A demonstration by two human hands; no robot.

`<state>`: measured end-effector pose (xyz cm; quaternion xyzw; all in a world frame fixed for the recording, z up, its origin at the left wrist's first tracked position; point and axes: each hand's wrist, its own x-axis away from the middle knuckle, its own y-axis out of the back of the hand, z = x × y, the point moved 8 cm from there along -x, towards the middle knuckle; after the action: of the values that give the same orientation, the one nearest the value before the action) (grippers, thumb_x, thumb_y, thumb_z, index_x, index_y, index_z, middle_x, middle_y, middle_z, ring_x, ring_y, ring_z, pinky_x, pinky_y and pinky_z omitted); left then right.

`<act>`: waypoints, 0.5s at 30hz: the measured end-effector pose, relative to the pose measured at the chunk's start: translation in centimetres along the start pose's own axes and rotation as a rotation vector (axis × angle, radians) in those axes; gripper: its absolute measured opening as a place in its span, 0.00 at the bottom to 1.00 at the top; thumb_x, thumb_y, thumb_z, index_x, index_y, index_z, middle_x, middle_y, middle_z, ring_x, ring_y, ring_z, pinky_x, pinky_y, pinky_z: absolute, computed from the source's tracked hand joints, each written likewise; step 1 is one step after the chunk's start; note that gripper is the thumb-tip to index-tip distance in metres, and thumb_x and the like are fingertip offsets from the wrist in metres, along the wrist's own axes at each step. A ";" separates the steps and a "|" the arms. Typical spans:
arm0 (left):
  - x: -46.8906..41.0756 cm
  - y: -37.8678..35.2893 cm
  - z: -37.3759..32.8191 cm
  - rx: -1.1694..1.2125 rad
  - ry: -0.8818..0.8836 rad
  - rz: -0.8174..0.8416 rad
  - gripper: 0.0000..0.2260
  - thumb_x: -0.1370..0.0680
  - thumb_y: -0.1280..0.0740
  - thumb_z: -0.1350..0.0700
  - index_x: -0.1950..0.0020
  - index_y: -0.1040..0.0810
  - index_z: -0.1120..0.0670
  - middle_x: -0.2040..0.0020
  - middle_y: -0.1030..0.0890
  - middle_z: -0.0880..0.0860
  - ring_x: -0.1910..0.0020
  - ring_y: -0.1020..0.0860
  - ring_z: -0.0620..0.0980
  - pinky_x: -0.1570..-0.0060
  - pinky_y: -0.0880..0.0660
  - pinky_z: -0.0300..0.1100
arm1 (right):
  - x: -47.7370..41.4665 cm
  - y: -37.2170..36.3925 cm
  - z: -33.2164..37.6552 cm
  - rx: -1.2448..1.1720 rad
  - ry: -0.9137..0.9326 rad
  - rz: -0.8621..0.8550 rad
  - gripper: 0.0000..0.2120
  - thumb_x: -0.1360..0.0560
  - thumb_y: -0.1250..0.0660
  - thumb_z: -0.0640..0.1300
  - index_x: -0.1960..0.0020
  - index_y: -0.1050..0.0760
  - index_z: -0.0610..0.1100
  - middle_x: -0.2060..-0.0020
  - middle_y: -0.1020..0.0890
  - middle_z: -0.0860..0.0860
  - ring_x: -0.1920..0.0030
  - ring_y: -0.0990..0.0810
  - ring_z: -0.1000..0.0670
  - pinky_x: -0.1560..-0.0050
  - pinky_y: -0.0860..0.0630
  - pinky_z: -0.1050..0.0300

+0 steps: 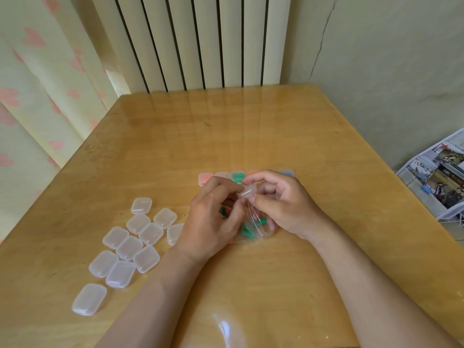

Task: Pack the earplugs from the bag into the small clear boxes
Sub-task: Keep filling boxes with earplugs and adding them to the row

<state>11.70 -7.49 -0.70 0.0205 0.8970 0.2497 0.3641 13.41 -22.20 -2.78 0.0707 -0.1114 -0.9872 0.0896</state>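
Landmark: bag [253, 228], a clear zip bag lying on the table [251, 136] under both hands; all places below are taken from it.
Earplugs [247, 232]: green pieces seen through the bag's film, more showing green at its left end beside the left fingers. Count not readable.
Held box [247, 190]: one small clear box, just above the bag's far edge, lifted off the table between the two hands. Cannot tell whether its lid is open or whether anything is inside.
Left hand [213, 217]: over the bag's left part, fingers curled, forefinger and thumb tips pinching the left side of the held box. Lower fingers reach down toward the bag; contact not resolved.
Right hand [281, 204]: over the bag's right part, forefinger on top of the held box and thumb beneath it, remaining fingers loosely curled above the bag.
Filled boxes [206, 178]: a row just beyond the bag, partly hidden behind the hands; contents show pink, pale, green, orange and blue.
Empty boxes [130, 247]: eleven counted, closed, in a loose cluster well left of the bag, several touching; the nearest one is partly hidden by the left wrist.
Newspapers [437, 177]: far right of the bag, off the table edge.
Radiator [200, 41]: on the wall beyond the bag.
Curtain [37, 96]: far left of the bag, with a pink heart print.
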 end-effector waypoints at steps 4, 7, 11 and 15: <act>0.0 -0.2 0.0 0.010 0.008 0.013 0.04 0.24 0.29 0.62 0.50 0.19 0.59 0.51 0.21 0.52 0.53 0.21 0.45 0.56 0.26 0.33 | 0.1 -0.2 0.5 0.009 0.026 0.008 0.15 0.25 0.35 0.31 0.48 0.20 0.49 0.64 0.20 0.37 0.78 0.27 0.48 0.75 0.30 0.52; 0.1 -0.4 0.2 -0.003 0.051 0.016 0.08 0.25 0.31 0.55 0.49 0.20 0.57 0.49 0.17 0.49 0.53 0.19 0.41 0.54 0.26 0.31 | 0.1 -0.4 0.5 -0.004 0.035 0.020 0.14 0.25 0.35 0.29 0.47 0.20 0.45 0.67 0.21 0.41 0.75 0.24 0.55 0.76 0.28 0.49; 0.2 -0.1 0.4 -0.017 0.111 -0.009 0.10 0.27 0.33 0.52 0.48 0.19 0.54 0.52 0.16 0.44 0.57 0.19 0.38 0.56 0.26 0.29 | 0.0 -0.7 0.0 -0.061 -0.003 0.048 0.17 0.28 0.34 0.37 0.42 0.21 0.51 0.65 0.20 0.46 0.68 0.20 0.50 0.77 0.28 0.52; 0.2 0.1 0.0 -0.002 0.102 -0.021 0.08 0.27 0.32 0.54 0.49 0.19 0.53 0.54 0.18 0.40 0.57 0.20 0.35 0.56 0.28 0.26 | -0.1 -1.1 -0.6 -0.095 -0.080 0.088 0.21 0.30 0.35 0.41 0.38 0.23 0.51 0.62 0.18 0.46 0.64 0.20 0.46 0.77 0.29 0.56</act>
<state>11.50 -7.41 -0.78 -0.0020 0.9144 0.2473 0.3203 13.46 -21.22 -3.62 0.0217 -0.0711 -0.9885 0.1317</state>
